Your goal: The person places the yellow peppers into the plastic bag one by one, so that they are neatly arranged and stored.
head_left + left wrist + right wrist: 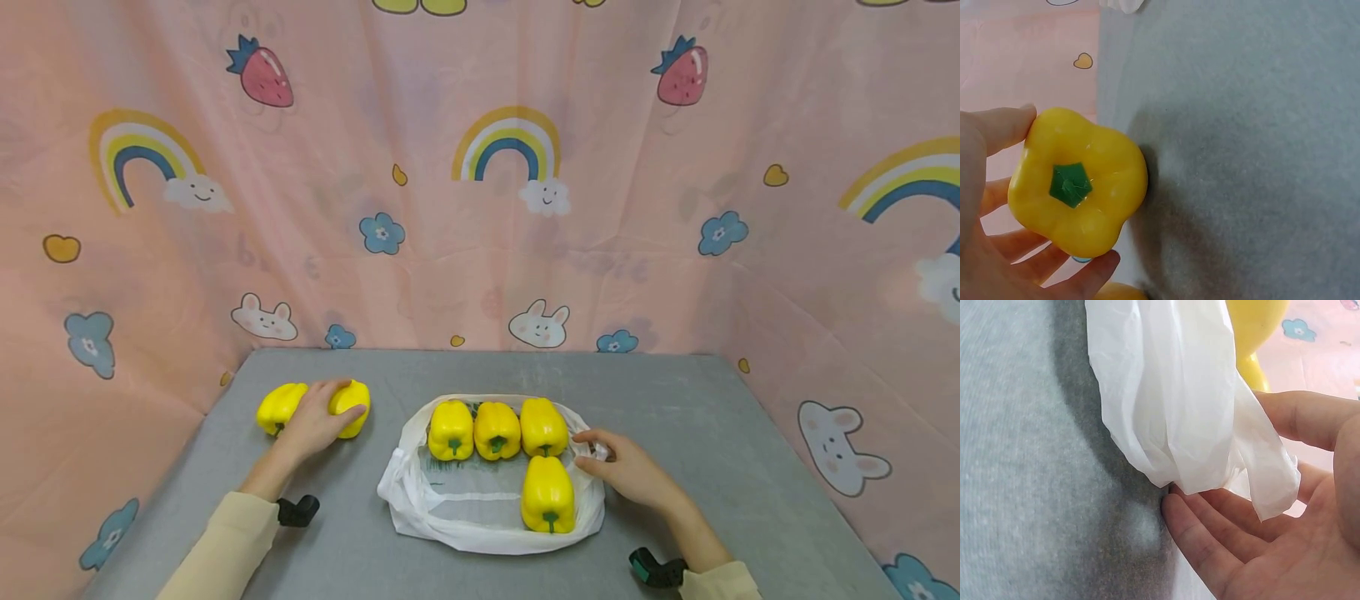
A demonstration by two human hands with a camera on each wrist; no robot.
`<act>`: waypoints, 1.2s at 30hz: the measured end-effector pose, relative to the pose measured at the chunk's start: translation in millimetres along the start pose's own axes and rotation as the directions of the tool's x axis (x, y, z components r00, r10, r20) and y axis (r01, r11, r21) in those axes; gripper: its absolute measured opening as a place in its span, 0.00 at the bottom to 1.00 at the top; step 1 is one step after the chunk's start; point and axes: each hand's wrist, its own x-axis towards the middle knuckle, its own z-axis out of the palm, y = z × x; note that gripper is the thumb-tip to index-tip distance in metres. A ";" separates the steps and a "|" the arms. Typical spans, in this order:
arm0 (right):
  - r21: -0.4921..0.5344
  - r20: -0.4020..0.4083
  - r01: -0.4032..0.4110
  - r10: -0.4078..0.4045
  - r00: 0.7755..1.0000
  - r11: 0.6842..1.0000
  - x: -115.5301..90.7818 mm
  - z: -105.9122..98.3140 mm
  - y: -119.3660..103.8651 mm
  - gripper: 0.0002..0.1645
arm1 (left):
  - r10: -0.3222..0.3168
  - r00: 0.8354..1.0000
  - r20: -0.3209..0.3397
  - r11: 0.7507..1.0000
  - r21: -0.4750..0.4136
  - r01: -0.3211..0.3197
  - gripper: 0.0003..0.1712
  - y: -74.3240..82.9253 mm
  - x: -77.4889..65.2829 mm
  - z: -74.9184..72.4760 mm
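Note:
In the head view my left hand is at the left, its thumb and fingers round a yellow bell pepper. The left wrist view shows that bell pepper's green stem facing the camera. Another yellow bell pepper lies just left of this hand. My right hand holds the right side of a white plastic bag, which has its mouth spread open. A loose flap of the bag hangs between thumb and fingers in the right wrist view.
Inside the bag, three yellow bell peppers line the back, with one more yellow bell pepper at the front right. The bag lies on a grey table. A pink patterned curtain closes off the back and both sides.

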 end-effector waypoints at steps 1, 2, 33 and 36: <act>0.004 -0.003 -0.005 0.005 1.000 1.000 0.0 0.0 0.3 0.26 | -0.001 1.000 -0.001 1.000 0.001 0.001 0.37 0.1 -0.1 0.1; 0.002 -0.003 -0.005 0.005 1.000 1.000 -0.1 -0.1 0.6 0.26 | 0.000 1.000 -0.003 1.000 0.001 0.000 0.36 0.3 -0.2 0.2; -0.015 -0.009 -0.026 0.026 1.000 1.000 -0.3 1.1 0.7 0.27 | 0.063 0.993 -0.097 0.995 -0.067 -0.069 0.38 23.1 -1.1 6.4; -0.018 -0.012 -0.028 0.028 1.000 0.999 -0.2 1.5 0.3 0.27 | 0.074 0.991 -0.114 0.994 -0.067 -0.082 0.38 27.7 -1.8 6.6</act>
